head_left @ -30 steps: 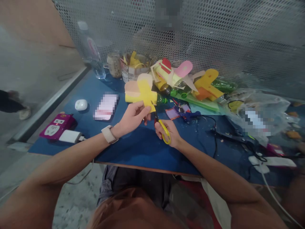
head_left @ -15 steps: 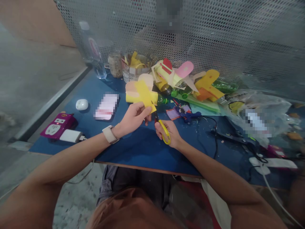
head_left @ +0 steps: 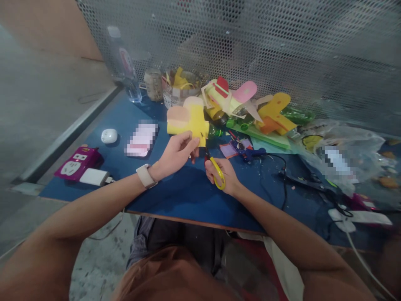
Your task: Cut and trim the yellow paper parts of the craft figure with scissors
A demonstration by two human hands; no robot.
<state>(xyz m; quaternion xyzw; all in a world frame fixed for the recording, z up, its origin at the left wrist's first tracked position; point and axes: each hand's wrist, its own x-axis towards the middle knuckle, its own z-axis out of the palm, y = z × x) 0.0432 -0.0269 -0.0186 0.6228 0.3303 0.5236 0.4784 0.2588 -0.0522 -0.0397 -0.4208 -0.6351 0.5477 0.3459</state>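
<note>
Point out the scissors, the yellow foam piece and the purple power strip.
scissors (head_left: 218, 173), head view, the yellow handle loop.
yellow foam piece (head_left: 193, 119), head view, its middle.
purple power strip (head_left: 77, 161), head view, its top face.

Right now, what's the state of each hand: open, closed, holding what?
Left hand: closed on the yellow cross-shaped foam cut-out.
Right hand: closed on the yellow-handled scissors.

The yellow foam cut-out (head_left: 188, 121) hung above the blue tabletop (head_left: 188, 192), just left of the yellow-handled scissors (head_left: 217, 173). At far left lay the purple plastic power strip (head_left: 77, 161), with the white oval case (head_left: 109, 136) behind it. The clear plastic bottle (head_left: 125, 67) stood farther back, before the perforated metal screen (head_left: 282, 42).
</note>
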